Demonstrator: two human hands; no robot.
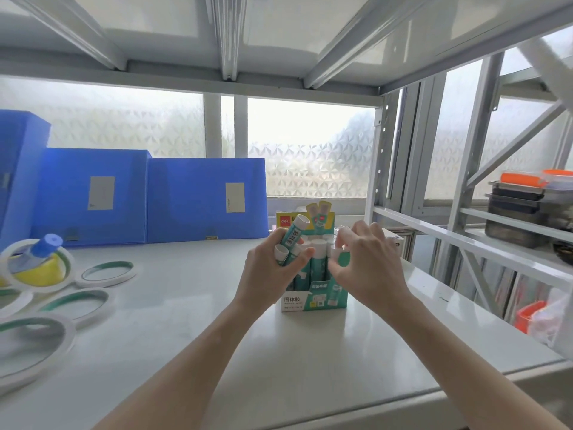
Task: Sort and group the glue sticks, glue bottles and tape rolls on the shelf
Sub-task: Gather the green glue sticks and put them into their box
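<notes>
Here, near the shelf's [186, 352] left edge lie tape rolls [35, 342]. Toward the right edge, the left hand [273, 271] grips glue sticks [293, 237]; the right hand [366, 262] pinches one in the box [313, 297]. Farther left, a glue bottle [37, 254]; folders [204, 200] behind.

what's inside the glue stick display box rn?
Upright glue sticks with white caps fill the display box. The left hand grips more sticks above it; the right hand reaches in. The hands cover the back rows, so the count is unclear.
</notes>
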